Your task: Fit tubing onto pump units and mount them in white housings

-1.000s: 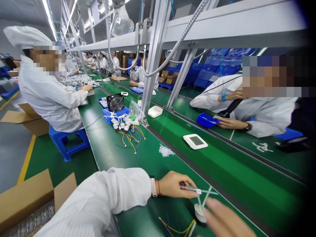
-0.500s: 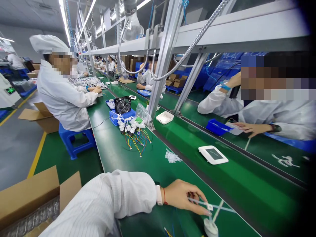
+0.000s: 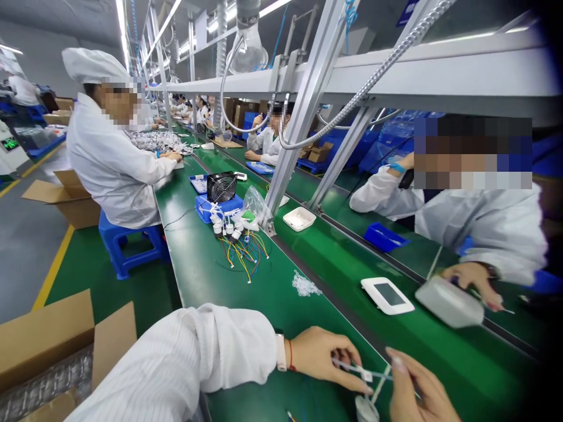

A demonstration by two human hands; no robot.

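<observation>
My left hand [image 3: 323, 354] reaches in from the left with its fingers curled and closed on a thin translucent strip [image 3: 346, 366]. A small white square piece [image 3: 366, 375] sits on the strip at my fingertips. Just below stands a round white part [image 3: 366, 408] with a pale stem rising from it, cut off by the lower frame edge. At the lower right, my right hand [image 3: 417, 390] has its fingers closed around the far end of the strip; the exact contact is partly hidden. Coloured wire ends show below my left hand.
Small clear rings [image 3: 305, 284] lie beyond my left hand. White-capped parts with coloured wires [image 3: 240, 249] lie near a black fan [image 3: 221, 187]. A white device with a screen [image 3: 387, 295] rests on the green belt. Across it, a co-worker's hand [image 3: 472, 281] is by a white casing [image 3: 449, 302].
My right hand has come into view from the lower right and meets the strip. Across the belt, the co-worker's hand has moved toward the near side with a white casing.
</observation>
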